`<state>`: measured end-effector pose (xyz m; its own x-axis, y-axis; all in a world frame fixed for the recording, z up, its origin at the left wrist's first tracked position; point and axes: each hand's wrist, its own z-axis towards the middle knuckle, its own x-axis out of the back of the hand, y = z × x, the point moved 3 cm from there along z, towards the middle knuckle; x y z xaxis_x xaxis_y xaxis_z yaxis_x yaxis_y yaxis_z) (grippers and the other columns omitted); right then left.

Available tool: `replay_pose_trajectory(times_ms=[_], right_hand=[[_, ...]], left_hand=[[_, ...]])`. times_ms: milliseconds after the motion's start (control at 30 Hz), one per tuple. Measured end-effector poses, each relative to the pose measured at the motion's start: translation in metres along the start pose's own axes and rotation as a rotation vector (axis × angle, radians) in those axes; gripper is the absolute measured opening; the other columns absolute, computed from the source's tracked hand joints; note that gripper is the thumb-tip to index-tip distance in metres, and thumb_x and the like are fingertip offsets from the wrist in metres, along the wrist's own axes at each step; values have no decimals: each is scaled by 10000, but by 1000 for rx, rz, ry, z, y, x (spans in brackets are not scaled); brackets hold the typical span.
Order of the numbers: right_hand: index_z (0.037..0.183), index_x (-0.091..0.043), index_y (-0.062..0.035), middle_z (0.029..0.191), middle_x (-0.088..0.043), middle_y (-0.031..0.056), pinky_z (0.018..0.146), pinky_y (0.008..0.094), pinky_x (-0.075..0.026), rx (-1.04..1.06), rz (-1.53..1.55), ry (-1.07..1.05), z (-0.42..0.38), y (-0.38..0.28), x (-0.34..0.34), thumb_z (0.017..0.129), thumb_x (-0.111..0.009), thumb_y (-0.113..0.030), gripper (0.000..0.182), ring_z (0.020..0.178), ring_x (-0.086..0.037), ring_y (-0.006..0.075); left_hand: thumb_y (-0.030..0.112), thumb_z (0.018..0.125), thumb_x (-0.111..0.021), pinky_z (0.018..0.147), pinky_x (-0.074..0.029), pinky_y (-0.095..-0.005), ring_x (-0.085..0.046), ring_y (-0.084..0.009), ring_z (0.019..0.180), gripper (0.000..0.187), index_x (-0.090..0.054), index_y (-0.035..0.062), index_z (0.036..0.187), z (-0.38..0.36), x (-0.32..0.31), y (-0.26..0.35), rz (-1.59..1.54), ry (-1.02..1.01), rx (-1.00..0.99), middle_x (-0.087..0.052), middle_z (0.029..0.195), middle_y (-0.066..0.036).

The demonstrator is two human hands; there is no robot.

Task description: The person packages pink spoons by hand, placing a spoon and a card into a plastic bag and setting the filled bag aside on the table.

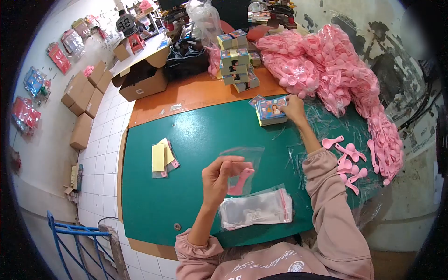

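Note:
My left hand (217, 179) is closed on a clear plastic bag (254, 156), held above the green tabletop. A pink measuring spoon (241, 182) shows through the bag. At the back of the table, my right hand (294, 109) has its fingers at the right end of a stack of printed cards (273, 119), pinching the top card (272, 108). Nearer my body lies a pile of clear zip bags (254, 210). On the left, filled bags with yellow cards (162, 157) and pink pieces lie stacked.
Loose pink spoons (352, 156) lie at the right, below a large heap of bagged pink spoons (326, 65). Bundled card stacks (235, 63) stand at the back beside an open cardboard box (144, 84). Another person (128, 24) sits far back. A blue metal rack (77, 228) is lower left.

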<state>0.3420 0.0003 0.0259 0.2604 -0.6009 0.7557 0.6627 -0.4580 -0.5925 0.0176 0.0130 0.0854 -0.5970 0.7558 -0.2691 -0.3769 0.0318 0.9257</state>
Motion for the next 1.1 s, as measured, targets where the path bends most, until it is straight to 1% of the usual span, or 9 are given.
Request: replay_pose_trajectory(times_ms=[267, 367, 467, 533, 667, 733, 900, 1000, 1100], right_hand=[[863, -584, 4, 749, -590, 219, 611, 392, -458, 268, -319, 188, -52, -72, 80, 793, -555, -115, 141, 707, -571, 380], [868, -569, -6, 809, -617, 169, 620, 399, -457, 367, -38, 141, -64, -93, 103, 821, -520, -131, 142, 719, -591, 339], [902, -579, -20, 783, -614, 149, 613, 365, -460, 270, 277, -117, -90, -111, 113, 807, -547, -121, 142, 703, -590, 323], [902, -600, -17, 757, -620, 108, 574, 284, -456, 343, 384, -210, -105, -115, 111, 784, -569, -38, 124, 619, -584, 202], [887, -599, -16, 757, -616, 101, 576, 284, -458, 617, 282, -162, -120, -120, 113, 771, -581, -22, 117, 618, -582, 208], [884, -567, -25, 789, -607, 134, 607, 330, -458, 599, 248, -334, -124, -126, 114, 758, -599, -66, 136, 709, -594, 300], [853, -554, -18, 807, -609, 128, 603, 332, -458, 507, 313, -733, -134, -124, 92, 755, -617, -120, 155, 714, -599, 274], [854, -547, -3, 798, -611, 120, 581, 314, -455, 539, 289, -819, -143, -117, 74, 746, -625, -144, 194, 667, -589, 228], [802, -539, 16, 717, -589, 108, 547, 296, -442, 482, 487, -741, -151, -112, 64, 723, -653, -166, 228, 586, -556, 201]], left_hand=[[264, 928, -419, 673, -532, -309, -641, -233, 788, 331, -558, -22, 1019, 14, 1, -24, 63, -55, 291, -632, 896, -172], [193, 932, -415, 684, -527, -280, -637, -221, 823, 276, -570, -18, 1020, 16, -1, -32, 61, -74, 374, -628, 920, -152], [185, 932, -415, 681, -526, -273, -633, -211, 836, 271, -569, -21, 1017, 18, 0, -37, 44, -72, 412, -628, 915, -139], [180, 932, -414, 681, -528, -268, -630, -205, 845, 266, -564, -20, 1021, 18, -1, -39, 22, -97, 411, -630, 898, -117], [172, 922, -439, 670, -512, -246, -618, -156, 825, 256, -577, -36, 983, 14, -2, -47, 20, -154, 431, -635, 864, -87], [160, 906, -474, 667, -489, -235, -594, -98, 787, 238, -591, -46, 936, 13, -2, -51, 222, -278, 408, -637, 839, -64], [138, 878, -516, 688, -475, -244, -578, -73, 768, 213, -602, -16, 998, 13, -19, -40, 311, -348, 325, -638, 816, -68], [173, 859, -552, 657, -482, -283, -618, -132, 705, 513, -347, 61, 1316, 8, -23, -32, 486, -356, 264, -655, 760, -124], [187, 849, -570, 643, -478, -296, -623, -147, 659, 673, -173, 93, 1384, 6, -24, -31, 646, -369, 299, -647, 706, -141]])
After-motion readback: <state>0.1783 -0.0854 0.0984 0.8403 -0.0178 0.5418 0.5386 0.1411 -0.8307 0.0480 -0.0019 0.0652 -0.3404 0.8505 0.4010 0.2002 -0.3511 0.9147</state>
